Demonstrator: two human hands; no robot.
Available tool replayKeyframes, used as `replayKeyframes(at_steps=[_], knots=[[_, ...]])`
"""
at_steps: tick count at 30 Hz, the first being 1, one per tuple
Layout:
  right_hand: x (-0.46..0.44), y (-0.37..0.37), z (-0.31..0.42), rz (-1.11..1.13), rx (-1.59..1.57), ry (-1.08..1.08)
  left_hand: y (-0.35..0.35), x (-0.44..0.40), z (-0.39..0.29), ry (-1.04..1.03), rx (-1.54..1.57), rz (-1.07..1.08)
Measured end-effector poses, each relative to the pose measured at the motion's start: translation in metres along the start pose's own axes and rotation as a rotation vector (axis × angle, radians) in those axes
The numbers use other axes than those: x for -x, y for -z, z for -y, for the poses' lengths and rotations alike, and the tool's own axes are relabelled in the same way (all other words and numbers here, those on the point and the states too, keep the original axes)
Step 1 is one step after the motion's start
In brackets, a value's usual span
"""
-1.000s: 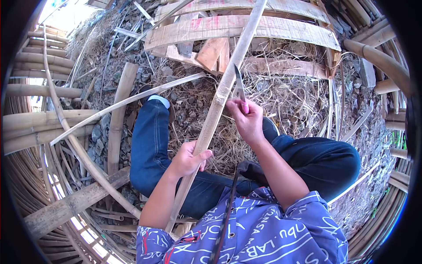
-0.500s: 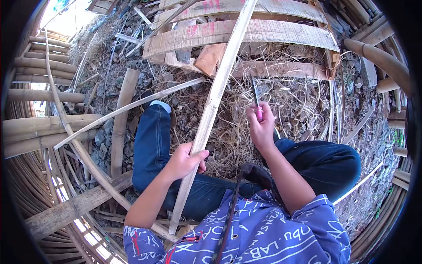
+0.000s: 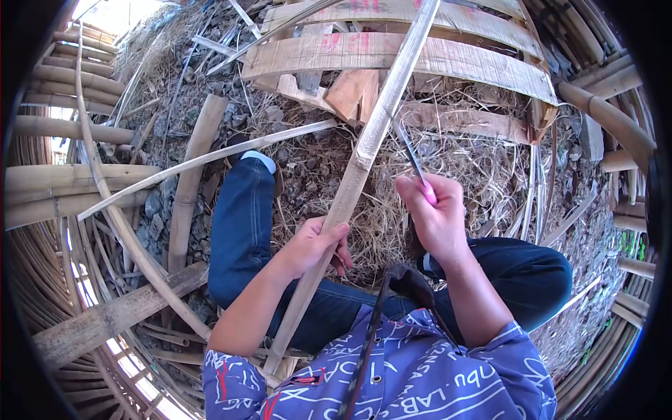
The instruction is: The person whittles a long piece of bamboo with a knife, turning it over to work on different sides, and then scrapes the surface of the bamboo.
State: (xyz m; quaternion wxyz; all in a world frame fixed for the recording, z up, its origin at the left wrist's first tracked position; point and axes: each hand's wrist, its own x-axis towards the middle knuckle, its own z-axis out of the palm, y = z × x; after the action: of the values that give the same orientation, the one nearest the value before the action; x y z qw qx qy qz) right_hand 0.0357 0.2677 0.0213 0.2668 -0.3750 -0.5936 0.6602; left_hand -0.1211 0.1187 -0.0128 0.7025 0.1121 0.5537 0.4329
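A long, pale bamboo strip (image 3: 350, 183) slants from my lap up to the top edge, crossing over a wooden pallet. Around its lower part my left hand (image 3: 311, 246) is wrapped, thumb on top. My right hand (image 3: 435, 210), to the right of the strip, grips a knife (image 3: 411, 154) by its pink handle. The narrow blade points up and left, its tip close beside the strip; whether they touch I cannot tell. A node shows on the strip between the two hands' heights.
The slatted wooden pallet (image 3: 399, 54) lies ahead on ground strewn with shavings. A thin strip (image 3: 210, 162) crosses the left side over a bamboo piece (image 3: 196, 171). Bamboo poles (image 3: 77, 178) stack at the left, and a thick pole (image 3: 609, 115) stands out at the right.
My right hand has moved toward me and slightly right, and the blade now tilts up-left. The strip has been turned or shifted in my left hand, showing its node again.
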Motion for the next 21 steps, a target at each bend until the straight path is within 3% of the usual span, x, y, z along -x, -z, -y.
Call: replayKeyframes(at_steps=[5, 7, 14, 19, 21], knots=[[-0.022, 0.002, -0.006, 0.134, 0.335, -0.083, 0.003, 0.000, 0.004, 0.223, 0.319, 0.186], [-0.029, 0.002, -0.013, 0.066, 0.780, 0.247, 0.001, 0.002, 0.003, 0.222, 0.283, 0.167], [-0.049, -0.005, -0.035, 0.166, 1.186, 0.359, -0.006, 0.004, 0.001, 0.208, 0.141, 0.099], [-0.048, -0.008, -0.031, 0.118, 1.241, 0.290, -0.015, 0.009, 0.004, 0.127, 0.115, 0.108], [-0.046, -0.005, -0.028, 0.091, 1.123, 0.395, -0.018, 0.009, 0.003, 0.157, 0.120, 0.084]])
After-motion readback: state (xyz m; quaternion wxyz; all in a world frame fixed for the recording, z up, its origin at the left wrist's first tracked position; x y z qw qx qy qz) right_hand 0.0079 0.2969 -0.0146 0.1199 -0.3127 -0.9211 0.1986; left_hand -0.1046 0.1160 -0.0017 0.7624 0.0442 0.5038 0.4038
